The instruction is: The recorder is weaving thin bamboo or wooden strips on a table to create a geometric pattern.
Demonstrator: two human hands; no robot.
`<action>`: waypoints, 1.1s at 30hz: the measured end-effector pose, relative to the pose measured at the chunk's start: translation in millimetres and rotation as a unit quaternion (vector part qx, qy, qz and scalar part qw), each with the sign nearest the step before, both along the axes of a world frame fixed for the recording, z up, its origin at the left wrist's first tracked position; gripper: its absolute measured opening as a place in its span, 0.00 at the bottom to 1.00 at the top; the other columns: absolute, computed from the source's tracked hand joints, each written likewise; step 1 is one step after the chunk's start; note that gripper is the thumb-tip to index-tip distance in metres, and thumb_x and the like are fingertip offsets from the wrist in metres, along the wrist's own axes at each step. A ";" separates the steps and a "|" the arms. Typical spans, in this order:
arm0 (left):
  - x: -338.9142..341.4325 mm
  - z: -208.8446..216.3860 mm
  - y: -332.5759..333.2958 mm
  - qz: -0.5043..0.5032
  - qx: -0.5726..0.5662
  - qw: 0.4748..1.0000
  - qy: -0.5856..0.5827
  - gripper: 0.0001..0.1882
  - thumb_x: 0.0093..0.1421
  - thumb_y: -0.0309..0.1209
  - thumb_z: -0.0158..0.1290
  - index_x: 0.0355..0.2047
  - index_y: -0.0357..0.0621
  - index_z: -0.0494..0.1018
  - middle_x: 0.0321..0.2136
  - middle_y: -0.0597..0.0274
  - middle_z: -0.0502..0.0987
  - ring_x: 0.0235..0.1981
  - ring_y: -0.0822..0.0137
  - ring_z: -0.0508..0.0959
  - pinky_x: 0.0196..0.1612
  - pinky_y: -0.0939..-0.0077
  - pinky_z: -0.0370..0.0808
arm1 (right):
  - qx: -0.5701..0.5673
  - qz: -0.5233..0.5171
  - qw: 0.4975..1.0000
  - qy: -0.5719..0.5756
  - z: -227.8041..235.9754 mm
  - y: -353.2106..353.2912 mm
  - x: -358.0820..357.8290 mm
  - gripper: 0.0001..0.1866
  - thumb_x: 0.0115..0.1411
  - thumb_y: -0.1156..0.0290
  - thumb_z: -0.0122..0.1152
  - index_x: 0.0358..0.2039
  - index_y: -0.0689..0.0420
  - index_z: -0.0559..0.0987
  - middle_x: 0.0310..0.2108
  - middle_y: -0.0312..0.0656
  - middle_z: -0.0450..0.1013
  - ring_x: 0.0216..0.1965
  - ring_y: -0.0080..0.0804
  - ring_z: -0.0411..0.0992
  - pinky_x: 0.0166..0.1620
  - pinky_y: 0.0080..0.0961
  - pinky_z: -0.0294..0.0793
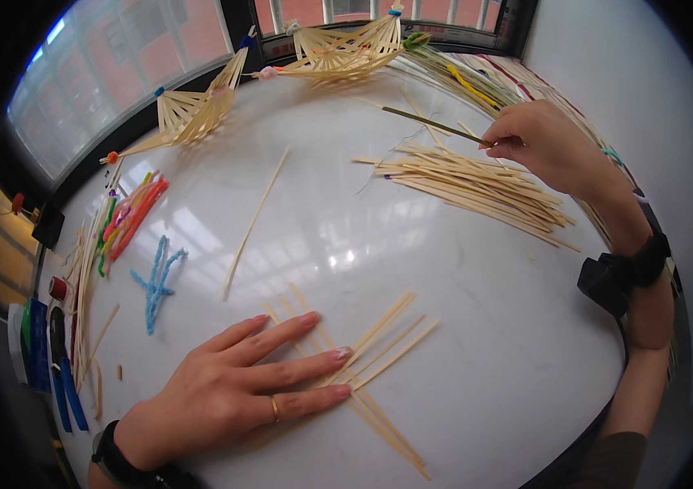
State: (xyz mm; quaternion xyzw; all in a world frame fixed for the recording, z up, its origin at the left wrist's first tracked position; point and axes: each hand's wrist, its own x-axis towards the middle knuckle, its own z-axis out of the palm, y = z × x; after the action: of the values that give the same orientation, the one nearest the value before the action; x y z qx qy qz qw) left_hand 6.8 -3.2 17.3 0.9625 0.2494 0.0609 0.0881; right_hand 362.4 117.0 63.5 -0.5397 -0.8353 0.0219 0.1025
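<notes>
Near, the left hand [236, 371] lies flat, fingers loosely spread, on crossed strips [375, 332] on the table [485, 326]. Far right, by the pile [477, 189], the right hand [538, 147] pinches a dark strip [434, 126], pointing left and slightly farther, well apart from the crossed strips.

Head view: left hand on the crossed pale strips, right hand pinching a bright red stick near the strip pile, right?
No: the head view shows the right hand pinching a dark olive stick instead, near the strip pile. The left hand is placed as you say.
</notes>
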 end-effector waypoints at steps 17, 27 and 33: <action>-3.5 -0.1 -1.7 0.015 -0.010 1.000 0.010 0.22 0.58 0.36 0.51 0.54 0.71 0.74 0.58 0.76 0.71 0.62 0.61 0.68 0.60 0.61 0.66 | -0.052 0.019 0.993 -0.109 -5.7 -5.0 -14.8 0.05 0.49 0.74 0.60 0.26 0.62 0.79 0.22 0.45 0.74 0.29 0.40 0.73 0.34 0.34 0.72; -2.8 -1.9 -0.5 0.009 -0.007 1.000 0.007 0.23 0.58 0.36 0.50 0.55 0.70 0.73 0.59 0.75 0.70 0.63 0.61 0.67 0.61 0.61 0.66 | -0.092 0.042 0.995 0.018 6.2 1.2 -5.5 0.05 0.51 0.79 0.63 0.29 0.65 0.81 0.26 0.42 0.76 0.27 0.28 0.73 0.33 0.23 0.74; -4.5 3.1 -5.2 0.011 -0.006 1.000 0.025 0.23 0.60 0.35 0.48 0.56 0.69 0.72 0.60 0.74 0.70 0.63 0.60 0.66 0.61 0.58 0.65 | -0.107 0.058 0.991 0.060 14.7 -2.0 -9.1 0.07 0.53 0.75 0.60 0.31 0.65 0.80 0.25 0.43 0.77 0.28 0.26 0.74 0.35 0.22 0.74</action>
State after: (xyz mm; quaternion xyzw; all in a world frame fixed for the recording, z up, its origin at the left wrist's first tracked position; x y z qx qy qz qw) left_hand 2.3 -8.4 20.5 0.9602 0.2628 0.0365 0.0875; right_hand 353.4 115.0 78.2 -0.4956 -0.8507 0.1489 0.0926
